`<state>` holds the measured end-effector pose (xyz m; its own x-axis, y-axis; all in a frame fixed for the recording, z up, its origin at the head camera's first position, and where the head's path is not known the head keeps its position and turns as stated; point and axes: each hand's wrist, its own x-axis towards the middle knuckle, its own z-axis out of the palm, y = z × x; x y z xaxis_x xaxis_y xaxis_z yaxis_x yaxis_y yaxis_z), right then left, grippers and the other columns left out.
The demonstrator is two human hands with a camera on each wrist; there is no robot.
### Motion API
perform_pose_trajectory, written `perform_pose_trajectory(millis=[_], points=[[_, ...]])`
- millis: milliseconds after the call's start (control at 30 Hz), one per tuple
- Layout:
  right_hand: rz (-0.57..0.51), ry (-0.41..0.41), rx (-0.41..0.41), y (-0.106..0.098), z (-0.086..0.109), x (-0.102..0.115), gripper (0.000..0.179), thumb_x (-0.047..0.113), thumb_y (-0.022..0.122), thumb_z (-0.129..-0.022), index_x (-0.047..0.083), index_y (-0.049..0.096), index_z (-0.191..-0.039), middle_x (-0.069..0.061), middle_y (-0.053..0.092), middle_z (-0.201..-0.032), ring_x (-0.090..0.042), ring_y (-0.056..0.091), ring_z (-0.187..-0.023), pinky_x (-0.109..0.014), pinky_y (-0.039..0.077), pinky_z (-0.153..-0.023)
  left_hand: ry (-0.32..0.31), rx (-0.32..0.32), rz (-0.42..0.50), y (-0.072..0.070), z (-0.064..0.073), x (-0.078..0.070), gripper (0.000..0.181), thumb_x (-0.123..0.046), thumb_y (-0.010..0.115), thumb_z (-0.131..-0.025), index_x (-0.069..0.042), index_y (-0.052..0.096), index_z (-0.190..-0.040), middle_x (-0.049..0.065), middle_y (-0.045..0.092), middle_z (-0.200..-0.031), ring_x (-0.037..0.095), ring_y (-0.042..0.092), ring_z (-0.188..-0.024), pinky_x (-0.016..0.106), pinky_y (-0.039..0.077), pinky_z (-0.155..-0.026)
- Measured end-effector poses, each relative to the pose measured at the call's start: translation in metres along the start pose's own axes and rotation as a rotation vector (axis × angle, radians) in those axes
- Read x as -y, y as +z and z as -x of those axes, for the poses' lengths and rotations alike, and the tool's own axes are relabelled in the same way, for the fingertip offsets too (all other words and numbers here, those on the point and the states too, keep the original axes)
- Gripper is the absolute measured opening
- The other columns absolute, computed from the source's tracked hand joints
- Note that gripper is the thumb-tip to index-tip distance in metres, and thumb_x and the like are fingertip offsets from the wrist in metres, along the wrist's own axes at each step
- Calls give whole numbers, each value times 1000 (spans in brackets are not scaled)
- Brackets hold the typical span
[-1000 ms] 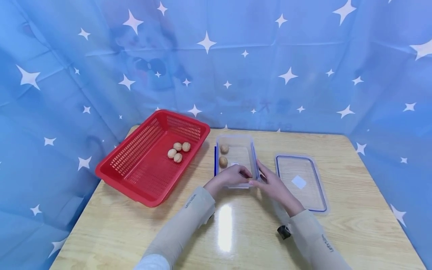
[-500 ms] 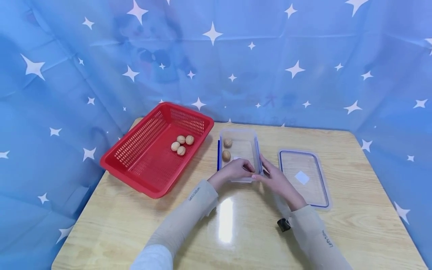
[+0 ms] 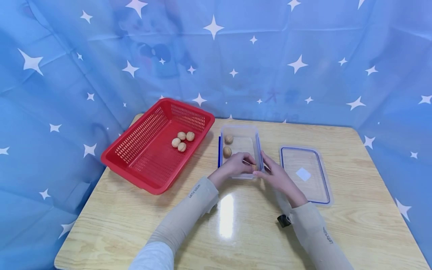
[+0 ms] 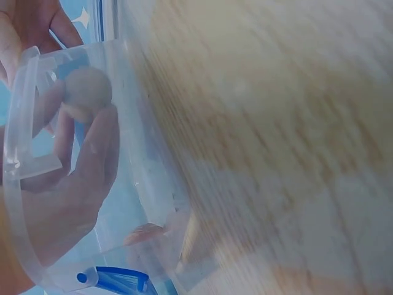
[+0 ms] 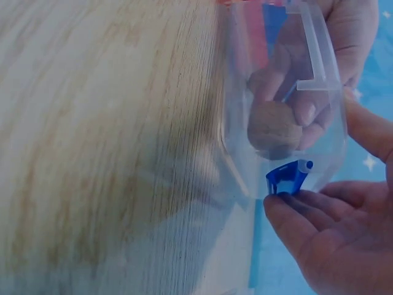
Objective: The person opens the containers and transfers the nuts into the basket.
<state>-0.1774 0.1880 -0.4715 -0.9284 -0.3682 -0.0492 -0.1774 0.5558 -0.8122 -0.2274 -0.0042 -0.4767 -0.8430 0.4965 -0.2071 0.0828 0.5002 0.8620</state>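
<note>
My left hand (image 3: 236,164) reaches into a clear plastic storage box (image 3: 240,129) at its near right corner. Between its thumb and fingers it pinches a walnut (image 3: 254,167), seen through the box wall in both wrist views. My right hand (image 3: 278,179) holds the same corner from outside. Its thumb is at the box edge, and in the right wrist view its fingertips touch a blue side latch (image 5: 287,178). Two more walnuts, a far one (image 3: 228,139) and a nearer one (image 3: 227,152), lie along the box's left side.
A red basket (image 3: 118,167) stands to the left, with several walnuts (image 3: 182,146) in it. Right of the box lies its clear lid (image 3: 312,187), with a blue seal and a white label. Behind the wooden table (image 3: 189,240) hangs a blue star-patterned curtain (image 3: 253,75).
The head view has tilted down, so everything sits higher in the frame. The walnut in my left hand shows more clearly at the box's corner. My right hand keeps its place on the box.
</note>
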Motion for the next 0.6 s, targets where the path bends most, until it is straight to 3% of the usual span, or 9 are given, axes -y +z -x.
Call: perform_pose_trajectory(millis=[167, 300, 467, 600], points=[[-21, -15, 4, 0, -2, -1, 86, 24, 65, -97, -1, 9, -158, -29, 14, -162, -52, 29, -144, -54, 35, -114, -6, -47, 88, -1, 1, 0, 27, -11, 72, -89, -9, 67, -116, 7, 71, -115, 16, 67, -105, 23, 54, -91], [-47, -13, 12, -1, -2, 1, 85, 22, 64, -98, 0, 8, -158, -29, 14, -163, -51, 27, -145, -54, 35, -114, 2, -80, 106, -2, 2, -2, 31, -14, 71, -91, -9, 67, -122, 7, 70, -118, 17, 67, -108, 24, 55, -92], [-28, 0, 4, -1, -1, 1, 85, 20, 65, -97, 0, 8, -158, -28, 14, -163, -50, 28, -145, -52, 35, -115, 18, -108, 114, -2, 3, -2, 30, -18, 72, -91, -12, 69, -120, 4, 72, -114, 13, 66, -103, 23, 54, -91], [-8, -3, -5, 0, 0, 1, 85, 21, 65, -97, -1, 9, -158, -29, 15, -162, -50, 30, -144, -52, 36, -114, 51, -151, 186, -2, 1, 0, 31, -18, 74, -90, -11, 70, -120, 7, 72, -118, 17, 68, -108, 23, 54, -94]])
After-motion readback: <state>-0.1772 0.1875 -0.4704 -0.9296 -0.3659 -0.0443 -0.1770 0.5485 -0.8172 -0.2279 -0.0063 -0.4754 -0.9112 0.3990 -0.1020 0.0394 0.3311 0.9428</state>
